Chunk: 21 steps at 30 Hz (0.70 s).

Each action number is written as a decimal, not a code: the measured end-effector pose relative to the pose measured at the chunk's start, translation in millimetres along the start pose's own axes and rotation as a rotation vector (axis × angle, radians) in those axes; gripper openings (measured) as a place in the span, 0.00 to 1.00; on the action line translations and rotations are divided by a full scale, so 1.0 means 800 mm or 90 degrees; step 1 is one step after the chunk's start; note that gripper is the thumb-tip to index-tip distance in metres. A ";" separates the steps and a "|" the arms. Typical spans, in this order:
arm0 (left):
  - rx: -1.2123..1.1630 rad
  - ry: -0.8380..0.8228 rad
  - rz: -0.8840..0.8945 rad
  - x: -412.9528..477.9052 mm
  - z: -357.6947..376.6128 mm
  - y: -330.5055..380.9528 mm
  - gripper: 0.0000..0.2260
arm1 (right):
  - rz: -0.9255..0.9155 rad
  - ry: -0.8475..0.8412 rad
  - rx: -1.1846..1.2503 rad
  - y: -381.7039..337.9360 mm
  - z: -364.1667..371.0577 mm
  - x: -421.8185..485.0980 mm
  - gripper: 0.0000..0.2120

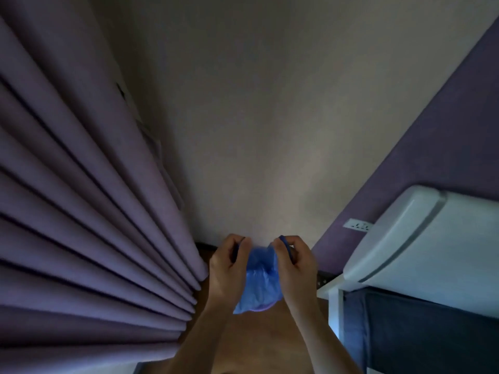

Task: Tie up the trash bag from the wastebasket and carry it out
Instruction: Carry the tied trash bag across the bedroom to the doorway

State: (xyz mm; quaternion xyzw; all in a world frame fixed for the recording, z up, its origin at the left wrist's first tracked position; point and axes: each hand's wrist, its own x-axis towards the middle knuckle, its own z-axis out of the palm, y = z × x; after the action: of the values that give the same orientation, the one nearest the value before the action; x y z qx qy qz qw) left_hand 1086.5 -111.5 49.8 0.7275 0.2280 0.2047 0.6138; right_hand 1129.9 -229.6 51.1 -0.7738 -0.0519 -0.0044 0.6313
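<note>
Looking past our hands, we have the big pleated curtain [81, 211] left of the trash bag [258, 282], the white unit [421, 238] right of it, and a wall socket [357, 225] above that. Nothing blocks us here. We hold the blue bag up between both hands: thin, soft, probably light and tearable. Left hand [229, 268] and right hand [295, 261] each pinch a drawstring loop at its mouth, the best hold for knotting.

Single head cam, wide-angle, looks fwd and down, close over both hands at lower centre; curtain [81, 211] fills left of frame, wall [256, 103] ahead, probably a room corner; dim.
</note>
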 end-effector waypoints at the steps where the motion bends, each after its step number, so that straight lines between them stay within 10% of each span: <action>1: 0.003 0.003 0.005 -0.003 -0.008 0.007 0.12 | -0.001 0.010 0.003 -0.010 0.002 -0.004 0.08; 21: 0.024 0.223 0.026 -0.038 -0.071 0.042 0.12 | -0.076 -0.181 0.028 -0.065 0.058 -0.015 0.09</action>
State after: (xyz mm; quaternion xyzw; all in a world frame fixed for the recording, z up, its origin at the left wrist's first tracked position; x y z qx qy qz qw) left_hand 1031.4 -88.8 91.8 0.6965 0.3208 0.3366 0.5465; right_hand 1110.4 -174.8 91.9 -0.7479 -0.1868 0.0690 0.6332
